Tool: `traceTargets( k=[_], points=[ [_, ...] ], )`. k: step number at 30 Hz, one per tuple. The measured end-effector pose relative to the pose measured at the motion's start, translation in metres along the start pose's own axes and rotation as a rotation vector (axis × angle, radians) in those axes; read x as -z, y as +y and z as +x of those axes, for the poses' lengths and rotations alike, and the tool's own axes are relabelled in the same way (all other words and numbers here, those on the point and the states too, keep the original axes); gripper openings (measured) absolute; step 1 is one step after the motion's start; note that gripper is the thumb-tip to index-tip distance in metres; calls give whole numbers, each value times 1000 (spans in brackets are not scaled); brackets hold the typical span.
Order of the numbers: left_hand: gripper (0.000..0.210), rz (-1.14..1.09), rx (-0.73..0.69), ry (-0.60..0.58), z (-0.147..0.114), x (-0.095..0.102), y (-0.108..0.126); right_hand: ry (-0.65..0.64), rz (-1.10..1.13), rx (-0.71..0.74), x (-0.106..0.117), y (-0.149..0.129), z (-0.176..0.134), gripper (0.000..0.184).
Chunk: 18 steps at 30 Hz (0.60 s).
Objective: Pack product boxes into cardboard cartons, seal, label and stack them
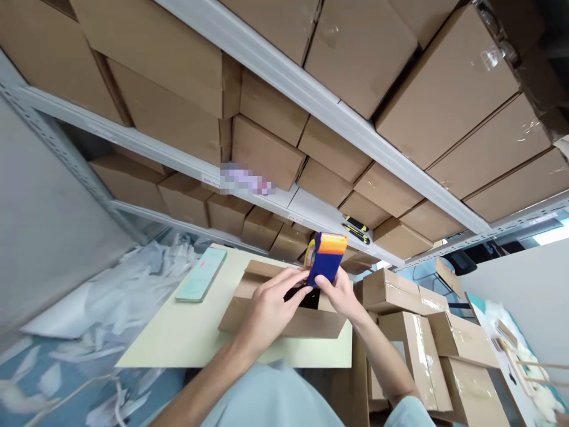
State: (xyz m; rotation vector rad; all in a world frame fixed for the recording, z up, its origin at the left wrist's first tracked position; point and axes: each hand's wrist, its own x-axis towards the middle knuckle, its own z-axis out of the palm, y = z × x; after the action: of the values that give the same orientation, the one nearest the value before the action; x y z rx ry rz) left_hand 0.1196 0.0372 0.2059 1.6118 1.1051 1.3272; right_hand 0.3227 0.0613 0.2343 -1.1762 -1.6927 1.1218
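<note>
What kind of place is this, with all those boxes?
It looks like a stockroom or packing room. Brown boxes crowd the shelves, an open box sits on the table, and cutters lie on one shelf.

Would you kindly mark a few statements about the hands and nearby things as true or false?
1. The right hand holds a blue-and-orange tape dispenser. True.
2. The carton beneath the hands is closed. False: the carton has its flaps open.
3. Two utility knives lie on the shelf. True.
4. The pale-green flat item lies right of the carton. False: the pale-green flat item lies left of it.
</note>
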Motion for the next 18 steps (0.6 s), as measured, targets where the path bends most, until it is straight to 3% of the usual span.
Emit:
traceTargets(
  k=[2,5,8,11,13,18],
  points=[
    [39,29,21,29,-7,12,2,-12,-56,27,-4,-5,-7,60],
    [54,61,2,195,-14,37,15,-109,-181,76,-3,-17,-18,44],
    [43,118,-138,299,-16,60,35,-150,-423,217,6,-26,-22,23],
    [27,179,-327,305,-15,74,51,-163,-637,492,15,-29,-20,9],
    [28,208,-441,292,-15,80,58,-163,-728,632,18,-30,-18,12],
    [31,244,-562,246,-19,89,64,-169,-886,712,20,-31,-20,20]
  ],
)
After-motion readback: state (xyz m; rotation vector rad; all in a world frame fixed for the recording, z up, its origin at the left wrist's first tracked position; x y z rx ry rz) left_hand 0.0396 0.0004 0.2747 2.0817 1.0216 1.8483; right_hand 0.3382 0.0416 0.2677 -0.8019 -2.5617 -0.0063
